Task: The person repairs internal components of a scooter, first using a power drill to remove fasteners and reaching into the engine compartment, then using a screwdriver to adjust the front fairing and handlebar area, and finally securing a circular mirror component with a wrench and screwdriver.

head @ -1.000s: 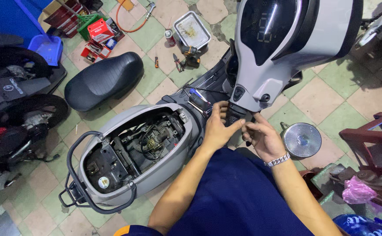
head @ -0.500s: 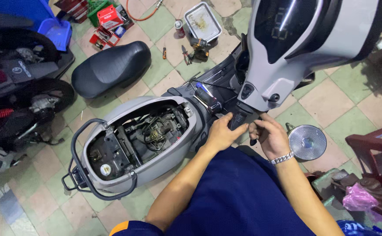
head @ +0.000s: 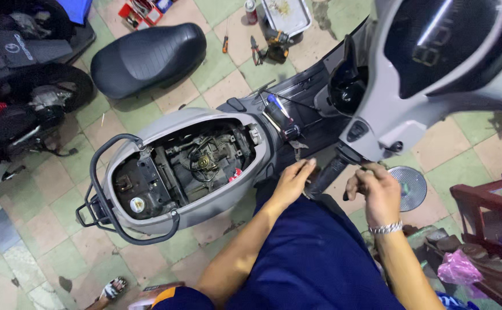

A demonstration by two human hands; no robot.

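A grey scooter (head: 216, 123) stands below me with its seat off and the engine bay (head: 188, 166) exposed. My left hand (head: 293, 182) rests with fingers spread against the dark panel (head: 327, 172) under the front cover. My right hand (head: 374, 189), with a metal bracelet on the wrist, is closed around a small dark tool or part next to that panel; what it is stays unclear. The grey front cover and dashboard (head: 435, 69) rise at the upper right. A blue-handled screwdriver (head: 278, 107) lies on the footboard.
The removed black seat (head: 147, 57) lies on the tiled floor at the upper left. Another motorbike (head: 21, 103) stands at the left. Tools and a metal tray (head: 285, 17) lie at the top. A round mirror (head: 409, 186) and a wooden chair (head: 486, 212) are at the right.
My view has shifted closer and to the right. My hands have come slightly apart; the left now lies flat on the dark panel and the right has pulled back to the right.
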